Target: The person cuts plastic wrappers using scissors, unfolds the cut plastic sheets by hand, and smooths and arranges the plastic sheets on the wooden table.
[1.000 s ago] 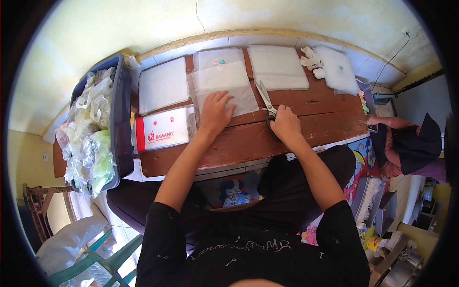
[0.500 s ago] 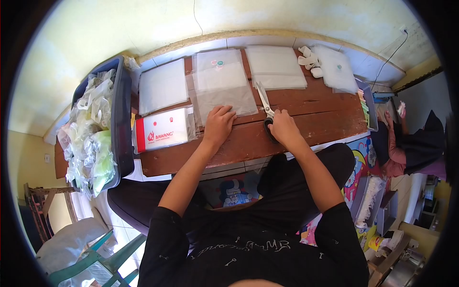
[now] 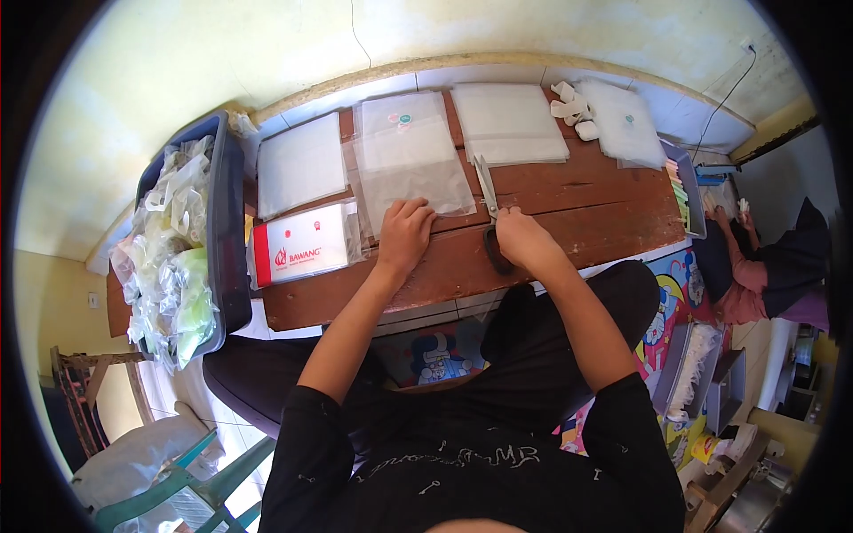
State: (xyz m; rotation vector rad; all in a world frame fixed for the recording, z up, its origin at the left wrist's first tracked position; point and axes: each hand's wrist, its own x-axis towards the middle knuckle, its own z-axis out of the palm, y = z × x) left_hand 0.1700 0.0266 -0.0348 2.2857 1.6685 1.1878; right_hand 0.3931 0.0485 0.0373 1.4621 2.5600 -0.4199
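Note:
A pair of scissors (image 3: 487, 188) with silver blades and black handles lies on the brown wooden table, its tips pointing away from me. My right hand (image 3: 524, 238) is closed around the scissors near the pivot, partly hiding the handles. On the lower edge of a clear plastic bag (image 3: 449, 188) rests my left hand (image 3: 407, 233), fingers bent and slightly apart. The bag lies beneath that hand, on a stack with small round printed marks. Left of the hand is a red and white pack (image 3: 306, 242) lettered "BAWANG".
More stacks of clear bags (image 3: 302, 164) (image 3: 508, 123) (image 3: 622, 124) line the table's back. White rolled strips (image 3: 569, 105) lie between two stacks. A dark bin (image 3: 229, 240) of crumpled plastic stands left. At right, another person (image 3: 755, 266) sits beyond a straw-filled box (image 3: 697, 209).
My right hand has shifted slightly left along the scissors, which have turned a little and look more closed. My left hand stays on the bag, its fingers drawn slightly closer together.

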